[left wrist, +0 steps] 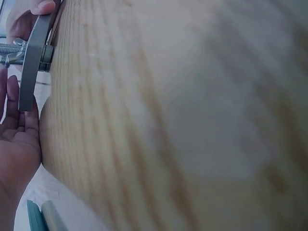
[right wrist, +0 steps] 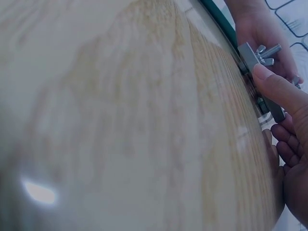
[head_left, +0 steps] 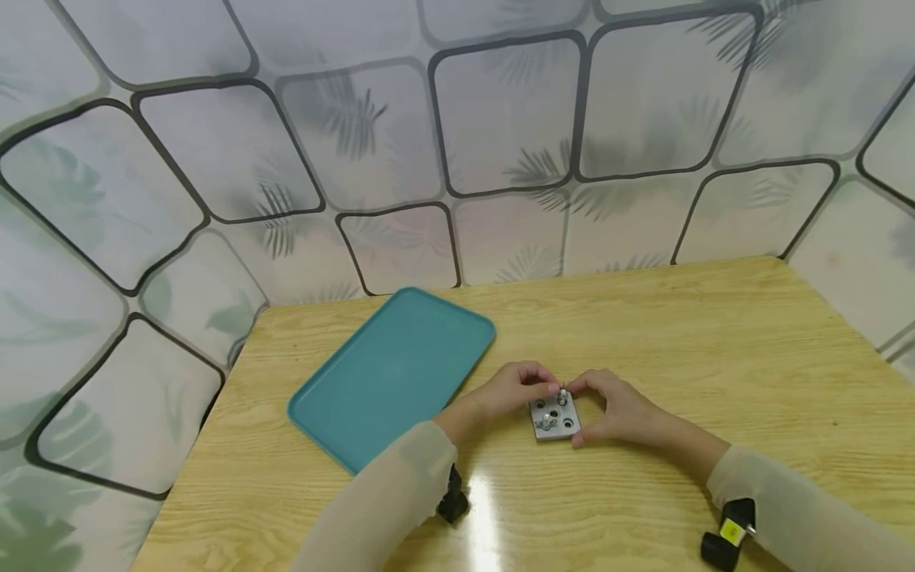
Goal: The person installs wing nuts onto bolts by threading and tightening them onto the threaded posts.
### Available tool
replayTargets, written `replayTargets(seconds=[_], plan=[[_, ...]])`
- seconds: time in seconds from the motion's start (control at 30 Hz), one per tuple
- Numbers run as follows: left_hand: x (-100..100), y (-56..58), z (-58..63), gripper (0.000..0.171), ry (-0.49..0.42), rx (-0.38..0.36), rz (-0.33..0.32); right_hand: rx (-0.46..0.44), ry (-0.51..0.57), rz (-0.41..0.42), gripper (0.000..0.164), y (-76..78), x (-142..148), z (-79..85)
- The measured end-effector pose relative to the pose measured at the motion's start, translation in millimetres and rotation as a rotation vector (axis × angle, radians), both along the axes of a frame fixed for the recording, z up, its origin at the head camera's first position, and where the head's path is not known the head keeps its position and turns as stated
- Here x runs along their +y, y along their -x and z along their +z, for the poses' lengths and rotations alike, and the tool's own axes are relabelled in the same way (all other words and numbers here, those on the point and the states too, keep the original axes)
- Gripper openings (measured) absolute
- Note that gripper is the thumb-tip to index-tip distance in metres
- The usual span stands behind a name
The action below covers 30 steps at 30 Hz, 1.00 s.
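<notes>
A small grey metal plate (head_left: 557,433) with several holes is gripped along its right side by my right hand (head_left: 622,409), thumb at the near corner and fingers at the far one. Two bolts with wing nuts stand up from it. At the far wing nut (head_left: 562,396), the thumb and index finger of my left hand (head_left: 511,389) pinch together. The other wing nut (head_left: 546,422) sits on its bolt near the plate's front left, untouched. Seen from the left wrist, a bolt head (left wrist: 46,58) projects below the plate, close over the table.
A teal tray (head_left: 393,373) lies at an angle on the wooden table (head_left: 679,342), left of the plate. Patterned cloth (head_left: 507,119) hangs behind the table and along its sides. Each sleeve carries a black wrist camera.
</notes>
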State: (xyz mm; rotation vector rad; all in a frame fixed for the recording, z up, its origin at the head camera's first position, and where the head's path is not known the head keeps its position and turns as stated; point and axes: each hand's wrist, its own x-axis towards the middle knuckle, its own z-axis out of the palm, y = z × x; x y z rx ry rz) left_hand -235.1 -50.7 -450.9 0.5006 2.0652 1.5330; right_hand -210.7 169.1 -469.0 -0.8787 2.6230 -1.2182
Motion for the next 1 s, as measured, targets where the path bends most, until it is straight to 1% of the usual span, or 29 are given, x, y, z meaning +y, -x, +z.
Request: replayTargets(seconds=[0.17, 0.3, 0.43, 0.6, 0.7, 0.83, 0.9, 1.0], plan=[[-1.5, 1.5, -0.9, 0.023, -0.006, 0.021, -0.064, 0.01, -0.009, -0.002, 0.063, -0.1, 0.1, 0.5], [-1.8, 2.1, -1.7, 0.026, -0.01, 0.029, -0.09, 0.025, -0.015, -0.003, 0.063, -0.6, -0.2, 1.9], [-1.4, 1.8, -1.4, 0.023, 0.014, 0.04, -0.069, 0.028, -0.024, -0.008, 0.064, -0.2, -0.5, 1.6], [0.1, 0.6, 0.7, 0.019, 0.052, 0.048, 0.009, 0.014, -0.02, -0.009, 0.064, 0.6, -0.9, -0.7], [1.6, 0.4, 1.6, 0.017, 0.054, 0.039, 0.033, 0.003, -0.011, -0.01, 0.064, 0.7, -0.3, -1.6], [0.6, 0.5, 1.0, 0.018, 0.034, 0.023, 0.027, 0.005, -0.01, -0.01, 0.064, 0.5, -0.6, -1.5], [-0.1, 0.6, 0.5, 0.019, 0.025, 0.02, 0.009, 0.006, -0.008, -0.008, 0.063, 0.2, -0.6, -1.2], [-0.9, 0.9, -0.3, 0.021, 0.022, 0.035, -0.033, 0.008, -0.007, -0.007, 0.063, -0.2, -0.4, -0.5]])
